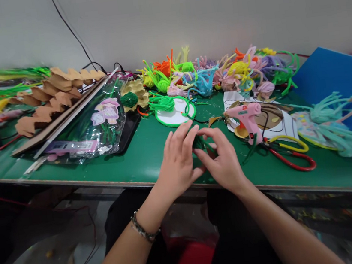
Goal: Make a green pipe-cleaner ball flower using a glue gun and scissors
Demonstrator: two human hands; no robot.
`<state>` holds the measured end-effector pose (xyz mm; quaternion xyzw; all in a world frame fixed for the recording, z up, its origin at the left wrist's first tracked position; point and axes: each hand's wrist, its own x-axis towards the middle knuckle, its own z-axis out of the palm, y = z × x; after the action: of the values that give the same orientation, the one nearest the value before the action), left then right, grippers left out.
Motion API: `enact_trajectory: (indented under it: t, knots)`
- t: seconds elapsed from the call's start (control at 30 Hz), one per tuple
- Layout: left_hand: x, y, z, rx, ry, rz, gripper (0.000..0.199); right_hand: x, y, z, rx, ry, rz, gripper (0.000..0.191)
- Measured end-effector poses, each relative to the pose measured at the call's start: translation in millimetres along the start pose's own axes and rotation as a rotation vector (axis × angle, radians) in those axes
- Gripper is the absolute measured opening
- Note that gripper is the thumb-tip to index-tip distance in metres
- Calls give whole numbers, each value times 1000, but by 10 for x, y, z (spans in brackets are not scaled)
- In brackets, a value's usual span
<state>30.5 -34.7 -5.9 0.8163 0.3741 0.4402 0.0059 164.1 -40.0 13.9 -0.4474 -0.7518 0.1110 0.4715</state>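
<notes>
Above the table's front edge, my left hand [178, 160] and my right hand [223, 160] meet around a dark green pipe-cleaner bundle [198, 142]. The fingers of both are closed on it and cover most of it. Just beyond them lies a white disc [178, 113] edged in bright green, with a green pipe-cleaner ball [162, 104] on its left side. Right of my right hand stands a pink glue gun [246, 118]. Next to it are scissors [290, 151] with one yellow and one red handle loop.
Colourful pipe-cleaner pieces [204, 80] line the wall. Egg-carton strips [47, 116], boards and a clear plastic bag [106, 119] crowd the left of the green table [129, 168]. At right are a pastel pipe-cleaner piece [330, 124] and a blue panel [334, 76].
</notes>
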Motion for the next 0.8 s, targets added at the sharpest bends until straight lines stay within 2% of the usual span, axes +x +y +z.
enact_trajectory:
  t: [0.13, 0.27, 0.37, 0.57, 0.8]
  knots:
    - [-7, -7, 41, -25, 39, 1, 63, -37, -73, 28, 51, -39, 45, 25]
    - [19, -30, -11, -103, 54, 29, 58, -38, -122, -7, 82, -49, 45, 27]
    - [37, -40, -49, -146, 45, 11, 55, -19, -131, -60, 56, -50, 9, 24]
    - [43, -66, -50, -86, 74, 21, 44, 4, -129, -154, -47, 70, -84, 9]
    - [35, -94, -34, -85, 84, 41, 36, 2, -142, -151, -69, 43, -230, 11]
